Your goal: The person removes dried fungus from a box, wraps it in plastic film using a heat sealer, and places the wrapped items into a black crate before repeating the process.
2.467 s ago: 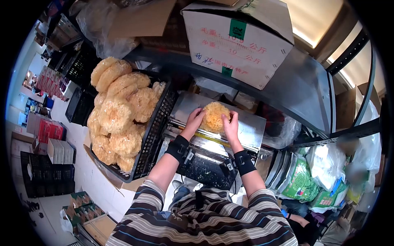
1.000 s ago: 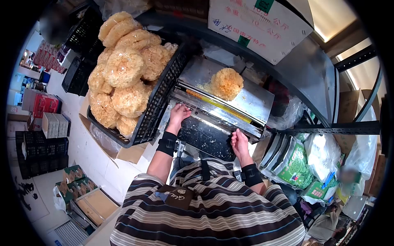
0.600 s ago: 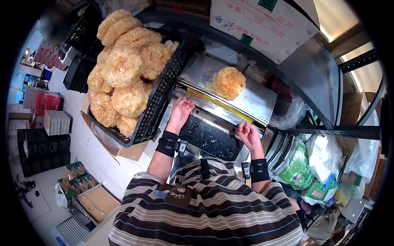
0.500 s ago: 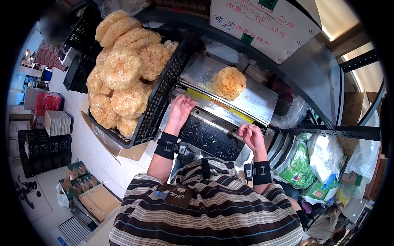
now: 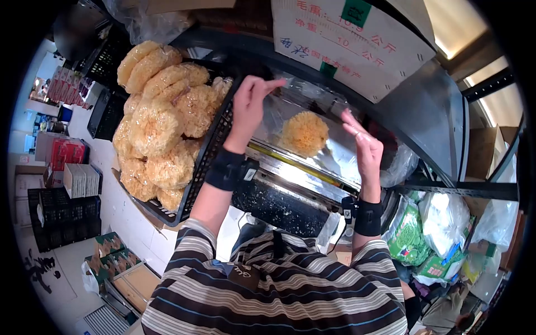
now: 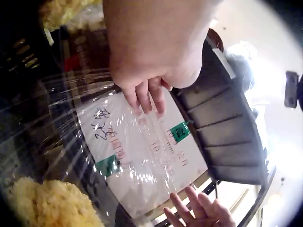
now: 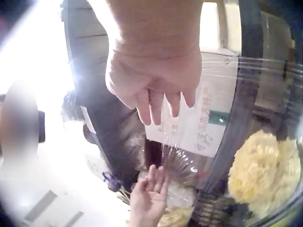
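Observation:
A round yellow, crinkly-textured piece (image 5: 305, 134) lies on the metal plate (image 5: 341, 163) of a wrapping machine. Clear film (image 6: 142, 177) spans the space above it, raised between the two hands. On the left, the left hand (image 5: 249, 111) holds the film up near the black crate, with its fingers pointing right. Opposite, the right hand (image 5: 365, 153) holds the other side of the film, its fingers slanting up and left. The film's wrinkles also show in the right wrist view below the right hand (image 7: 154, 80). The thumbs' grip is mostly hidden.
A black crate (image 5: 207, 167) heaped with wrapped yellow pieces (image 5: 156, 128) stands at the left. Behind the machine, a white carton (image 5: 357, 50) sits on a dark shelf. Green and clear bags (image 5: 410, 234) are at the right, and a dark speckled panel (image 5: 279, 206) is in front.
Both hands have risen from the machine's front edge and moved forward, and the clear film now stretches up between them. The yellow piece stays on the plate, while the head view has shifted.

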